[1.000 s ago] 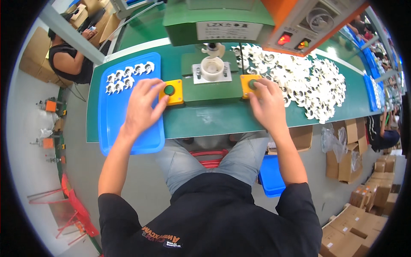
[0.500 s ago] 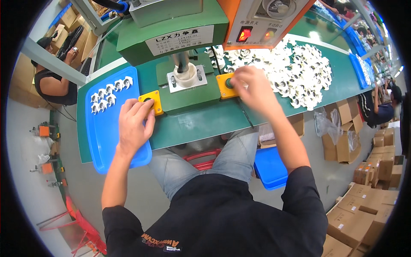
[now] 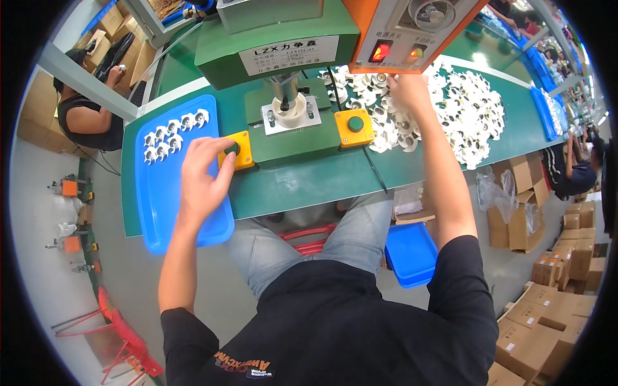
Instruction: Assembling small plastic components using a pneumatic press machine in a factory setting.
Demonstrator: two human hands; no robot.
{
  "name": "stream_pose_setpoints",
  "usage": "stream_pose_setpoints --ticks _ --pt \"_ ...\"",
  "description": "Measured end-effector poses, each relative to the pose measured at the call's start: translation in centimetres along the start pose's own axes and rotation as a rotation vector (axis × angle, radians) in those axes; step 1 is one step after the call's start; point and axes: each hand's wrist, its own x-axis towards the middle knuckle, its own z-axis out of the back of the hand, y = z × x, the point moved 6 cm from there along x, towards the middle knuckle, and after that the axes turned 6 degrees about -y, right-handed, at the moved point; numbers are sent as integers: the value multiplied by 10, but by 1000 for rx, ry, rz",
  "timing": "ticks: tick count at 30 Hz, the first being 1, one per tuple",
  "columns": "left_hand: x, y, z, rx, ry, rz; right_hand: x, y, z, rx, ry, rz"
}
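My left hand (image 3: 205, 177) is beside the left yellow button box (image 3: 244, 161), thumb and fingers apart, with the fingertips near its green button; whether they touch it I cannot tell. My right hand (image 3: 411, 93) reaches over the heap of white bladed impellers (image 3: 460, 116). Its fingers are partly hidden by the wrist and back of the hand, so any grip does not show. Between the two button boxes stands the green press (image 3: 290, 148), its metal ram lowered into a white round holder (image 3: 293, 116). The right yellow button box (image 3: 355, 127) has its green button uncovered.
On the left a blue tray (image 3: 174, 219) carries several white impellers in rows at its far end. An orange control box (image 3: 399, 32) with lit switches overhangs the heap. A blue bin (image 3: 412, 254) and cardboard boxes (image 3: 515, 219) stand below the table edge. Other people work nearby.
My right hand has left the right button box and moved right and away onto the impeller heap. My left hand's fingers have drawn back a little from the left button. The whole view has shifted slightly.
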Motion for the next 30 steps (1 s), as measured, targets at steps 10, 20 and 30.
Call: stream_pose_setpoints --ticks 10,20,30 --pt "72 -32 -43 -287 -79 292 -32 46 43 819 44 -284" --pt "85 -21 -61 -58 -73 159 -40 134 57 983 140 -219" --pt "9 71 33 425 -148 168 -39 188 45 1548 319 -321"
